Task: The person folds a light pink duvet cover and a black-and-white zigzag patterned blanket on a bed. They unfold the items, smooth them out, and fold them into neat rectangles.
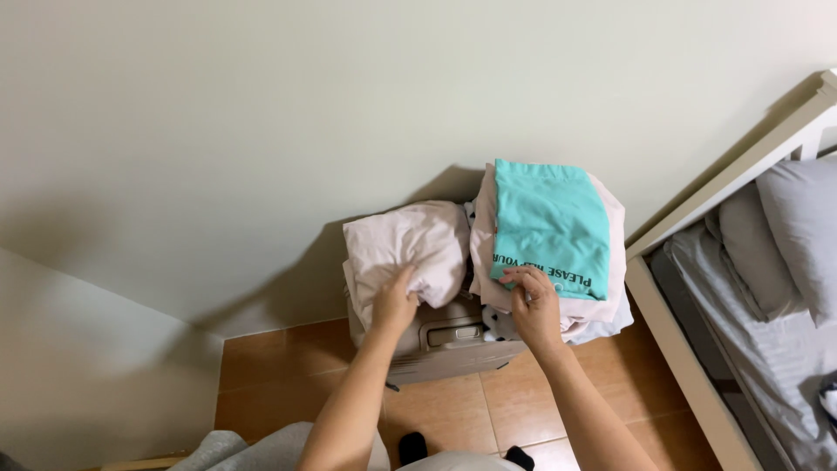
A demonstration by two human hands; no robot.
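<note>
Teal folded shirt (551, 225) (atop stack), right hand (534, 307) apparently pinching hem.

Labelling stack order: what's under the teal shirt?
Under the teal shirt: folded pale pink clothes, then a beige suitcase. The pile's lower layers are mostly covered.

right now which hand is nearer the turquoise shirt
The right hand. Its fingers pinch the near edge of the turquoise shirt atop the right stack. The left hand is off to the side, pressing on the pale pink folded cloth.
</note>
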